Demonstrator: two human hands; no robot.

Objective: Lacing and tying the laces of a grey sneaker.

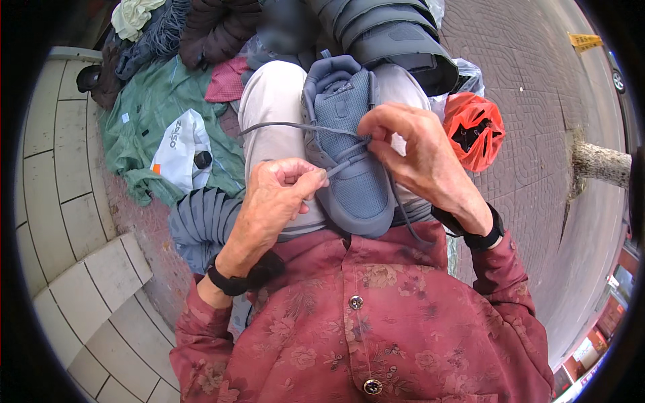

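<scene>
Grey shoe (363, 191) sits btwn the pale trouser legs (272, 94), toe twd the red shirt (302, 316). L hand (272, 195) pinches the lace (344, 165); R hand (426, 144), thumb + finger, seems to pinch it too, nr the tongue (339, 107). Slack lace could prob. tangle if pulled unevenly, or slip if L's grip loosens.

I count two bare hands (279, 195) (423, 151), one laced grey shoe (363, 191), two shirt buttons (356, 302) (372, 387), one red bag (470, 106), one tree trunk (605, 164).
</scene>
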